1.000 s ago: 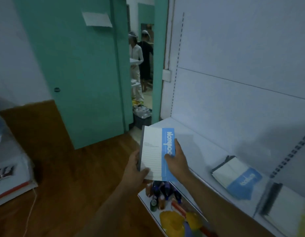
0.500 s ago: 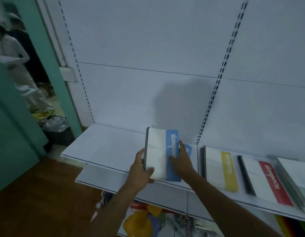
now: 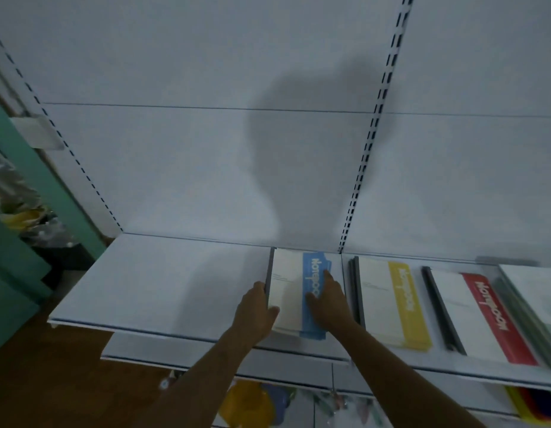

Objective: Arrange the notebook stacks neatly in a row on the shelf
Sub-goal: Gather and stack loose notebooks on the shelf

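A blue-striped notebook stack (image 3: 291,291) lies flat on the white shelf (image 3: 163,282), beside the slotted upright. My left hand (image 3: 255,307) grips its left edge, thumb on the cover. My right hand (image 3: 328,299) presses flat on the blue stripe. To the right lie a yellow-striped stack (image 3: 388,301), then a red-striped stack (image 3: 478,316), then a pale stack (image 3: 536,301) cut off by the frame edge.
The shelf's left half is bare white surface. A lower shelf (image 3: 206,350) juts out below, with colourful items (image 3: 252,403) under it. A teal door frame (image 3: 30,180) and dark bins (image 3: 55,242) stand at the left. Wooden floor shows at the lower left.
I have turned from the doorway to the shelf. The blue notebook stack went from upright in both hands down onto the shelf, left of the yellow stack.
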Tool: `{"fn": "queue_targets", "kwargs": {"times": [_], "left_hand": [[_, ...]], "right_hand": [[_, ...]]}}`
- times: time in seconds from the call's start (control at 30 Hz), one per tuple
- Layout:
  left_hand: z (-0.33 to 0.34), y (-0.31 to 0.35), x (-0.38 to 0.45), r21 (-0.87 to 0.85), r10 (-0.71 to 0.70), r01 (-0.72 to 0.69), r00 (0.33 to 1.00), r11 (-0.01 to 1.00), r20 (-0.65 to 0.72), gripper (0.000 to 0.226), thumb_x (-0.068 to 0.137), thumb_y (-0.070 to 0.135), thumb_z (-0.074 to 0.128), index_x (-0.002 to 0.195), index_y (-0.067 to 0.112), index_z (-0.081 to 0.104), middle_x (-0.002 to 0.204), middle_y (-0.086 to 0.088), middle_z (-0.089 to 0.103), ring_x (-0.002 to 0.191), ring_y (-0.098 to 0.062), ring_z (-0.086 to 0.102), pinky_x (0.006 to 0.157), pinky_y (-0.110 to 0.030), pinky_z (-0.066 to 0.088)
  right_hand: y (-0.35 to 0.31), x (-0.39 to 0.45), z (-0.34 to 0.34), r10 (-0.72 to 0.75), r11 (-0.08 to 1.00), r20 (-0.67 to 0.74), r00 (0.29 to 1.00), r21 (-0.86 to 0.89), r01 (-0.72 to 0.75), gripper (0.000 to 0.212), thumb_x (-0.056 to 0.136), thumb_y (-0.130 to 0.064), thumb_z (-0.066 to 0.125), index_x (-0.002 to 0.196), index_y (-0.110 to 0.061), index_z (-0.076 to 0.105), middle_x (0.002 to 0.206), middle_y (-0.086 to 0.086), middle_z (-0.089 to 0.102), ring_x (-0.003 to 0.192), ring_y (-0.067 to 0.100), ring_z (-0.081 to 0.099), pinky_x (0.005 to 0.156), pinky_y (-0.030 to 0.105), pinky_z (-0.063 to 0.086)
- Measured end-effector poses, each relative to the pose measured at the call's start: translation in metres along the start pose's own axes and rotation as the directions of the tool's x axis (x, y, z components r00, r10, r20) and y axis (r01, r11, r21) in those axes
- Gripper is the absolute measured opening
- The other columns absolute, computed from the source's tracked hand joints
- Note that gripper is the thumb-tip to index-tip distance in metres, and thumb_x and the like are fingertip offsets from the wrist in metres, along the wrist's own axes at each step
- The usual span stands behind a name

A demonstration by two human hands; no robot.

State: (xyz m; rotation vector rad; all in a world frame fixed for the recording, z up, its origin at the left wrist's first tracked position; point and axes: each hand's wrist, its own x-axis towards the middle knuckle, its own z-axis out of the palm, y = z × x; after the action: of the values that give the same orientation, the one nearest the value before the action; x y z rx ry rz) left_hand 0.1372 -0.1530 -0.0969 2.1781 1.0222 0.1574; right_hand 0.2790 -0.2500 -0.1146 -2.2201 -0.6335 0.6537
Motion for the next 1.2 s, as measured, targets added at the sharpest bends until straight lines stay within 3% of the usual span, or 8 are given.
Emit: {"fn": "queue_targets", "kwargs": {"times": [0.27, 0.4, 0.53, 0.83, 0.93, 1.03, 1.13, 1.2], "left_hand": [[-0.006, -0.004, 0.035, 0.284, -0.076, 0.015, 0.976, 0.959, 0.203, 0.064, 0.079, 0.037, 0.070, 0.125, 0.009, 0.035, 0.120, -0.012, 0.052, 0.107, -0.027, 0.056, 0.083, -0.033, 0.048], [-0.008, -0.001, 0.047, 0.441, -0.080, -0.020, 0.975, 0.897, 0.208, 0.059, 0.080, 0.028, 0.067, 0.127, 0.011, 0.036, 0.121, -0.009, 0.054, 0.110, -0.026, 0.054, 0.084, -0.036, 0.051], [-0.004, 0.004, 0.056, 0.477, -0.040, -0.080, 0.971, 0.875, 0.237, 0.075, 0.084, 0.018, 0.064, 0.144, 0.019, 0.020, 0.133, -0.011, 0.039, 0.117, -0.029, 0.047, 0.091, -0.039, 0.046], [-0.009, -0.004, 0.071, 0.474, 0.104, -0.297, 0.915, 0.829, 0.390, 0.054, 0.080, 0.018, 0.068, 0.126, 0.019, 0.040, 0.116, -0.009, 0.051, 0.100, -0.023, 0.058, 0.077, -0.032, 0.050], [-0.015, 0.000, 0.075, 0.516, 0.121, -0.357, 0.892, 0.779, 0.435, 0.049, 0.079, 0.022, 0.067, 0.121, 0.017, 0.044, 0.114, -0.007, 0.056, 0.098, -0.021, 0.059, 0.073, -0.031, 0.049], [-0.018, 0.022, 0.085, 0.599, -0.010, -0.348, 0.860, 0.721, 0.511, 0.050, 0.079, 0.028, 0.063, 0.125, 0.012, 0.052, 0.122, -0.007, 0.056, 0.107, -0.023, 0.058, 0.088, -0.036, 0.052], [-0.012, 0.061, 0.092, 0.694, -0.128, -0.332, 0.843, 0.639, 0.522, 0.054, 0.082, 0.032, 0.059, 0.132, 0.014, 0.051, 0.136, -0.007, 0.050, 0.120, -0.024, 0.052, 0.101, -0.040, 0.046], [-0.002, 0.099, 0.080, 0.658, 0.012, -0.420, 0.848, 0.626, 0.530, 0.045, 0.088, 0.033, 0.053, 0.130, 0.015, 0.053, 0.136, -0.005, 0.051, 0.121, -0.022, 0.052, 0.098, -0.034, 0.046]], "right_hand": [[-0.003, 0.005, 0.008, 0.077, 0.972, -0.041, 0.996, -0.222, -0.084, 0.060, 0.090, -0.035, 0.058, 0.138, -0.010, 0.033, 0.127, 0.012, 0.037, 0.111, 0.025, 0.052, 0.091, 0.033, 0.050], [-0.008, 0.006, 0.017, 0.108, 0.963, -0.058, 0.992, -0.244, -0.119, 0.062, 0.091, -0.035, 0.057, 0.141, -0.011, 0.029, 0.130, 0.010, 0.034, 0.116, 0.024, 0.050, 0.093, 0.031, 0.050], [-0.011, 0.007, 0.020, 0.125, 0.956, -0.096, 0.988, -0.255, -0.146, 0.060, 0.091, -0.032, 0.058, 0.140, -0.013, 0.029, 0.131, 0.010, 0.035, 0.116, 0.025, 0.049, 0.092, 0.033, 0.049], [-0.016, -0.001, 0.026, 0.113, 0.950, -0.188, 0.976, -0.268, -0.162, 0.041, 0.088, -0.031, 0.059, 0.124, -0.017, 0.044, 0.120, 0.006, 0.043, 0.108, 0.023, 0.052, 0.087, 0.032, 0.048], [-0.019, -0.001, 0.023, 0.146, 0.946, -0.124, 0.981, -0.273, -0.176, 0.040, 0.091, -0.033, 0.052, 0.127, -0.017, 0.047, 0.124, 0.008, 0.045, 0.115, 0.027, 0.050, 0.093, 0.032, 0.046], [-0.022, -0.006, -0.004, 0.178, 0.972, -0.022, 0.984, -0.152, -0.179, 0.042, 0.095, -0.038, 0.049, 0.131, -0.017, 0.052, 0.130, 0.010, 0.054, 0.118, 0.026, 0.053, 0.096, 0.031, 0.042], [-0.018, -0.031, -0.046, 0.109, 0.985, -0.185, 0.977, -0.114, -0.132, 0.037, 0.095, -0.037, 0.050, 0.127, -0.019, 0.057, 0.118, 0.005, 0.060, 0.101, 0.016, 0.058, 0.085, 0.023, 0.042], [-0.004, -0.053, -0.079, 0.113, 0.989, -0.284, 0.952, -0.064, -0.136, 0.028, 0.095, -0.034, 0.051, 0.119, -0.021, 0.060, 0.102, -0.001, 0.061, 0.086, 0.012, 0.056, 0.076, 0.022, 0.044]]}}
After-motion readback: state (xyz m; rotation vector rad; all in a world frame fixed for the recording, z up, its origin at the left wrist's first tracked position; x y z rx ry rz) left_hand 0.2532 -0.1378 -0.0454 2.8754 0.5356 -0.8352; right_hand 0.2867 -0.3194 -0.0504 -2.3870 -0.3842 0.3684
